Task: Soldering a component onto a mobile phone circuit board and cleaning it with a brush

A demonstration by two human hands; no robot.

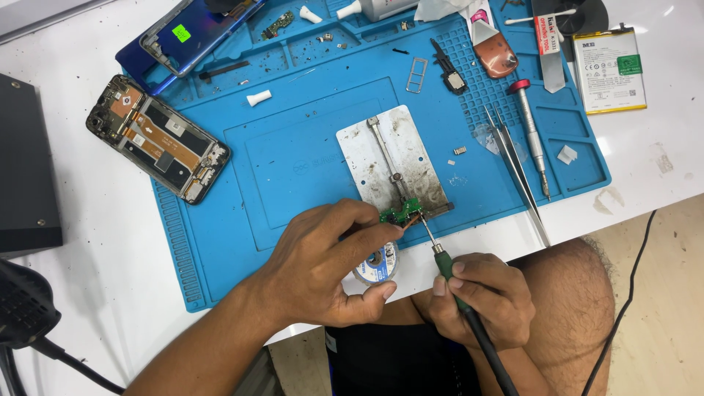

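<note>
Soldering a small green board (400, 211) on the blue mat (293, 161).
Right hand (480, 297) closed around soldering iron (455, 282); left hand (330, 264) pinching solder wick spool (375, 262).

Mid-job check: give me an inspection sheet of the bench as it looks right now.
Surface: blue mat on a white table.
Job's things: small green board clamped at the near end of a metal holder; iron with its tip at the board; wick spool.
Clutter: opened phone, second phone, battery, tweezers, screwdriver, small parts.
Grippers: left hand pinches a wick strand against the board, the spool below its fingers; right hand grips the iron.
Cables: black cable hanging off the table on the right; iron cord.
Surroundings: black box at left.
</note>
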